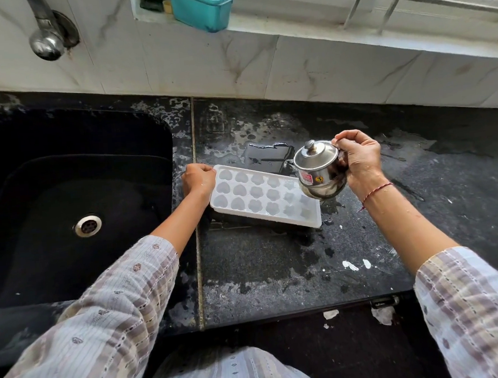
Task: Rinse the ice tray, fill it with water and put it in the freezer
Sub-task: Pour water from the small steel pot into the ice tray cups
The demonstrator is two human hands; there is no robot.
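A white ice tray (260, 198) with heart-shaped cells lies on the black stone counter (277, 264), just right of the sink. My left hand (198, 182) grips the tray's left end. My right hand (360, 160) holds a small lidded steel pot (319, 168) by its handle, tilted over the tray's right end, spout side toward the cells. The right-hand cells look wet or glossy; whether water is flowing I cannot tell.
A black sink (73, 202) with a metal drain (88, 225) lies to the left, a steel tap (46, 31) above it. A teal plastic tub (202, 6) stands on the window sill. Puddles (269, 154) shine behind the tray.
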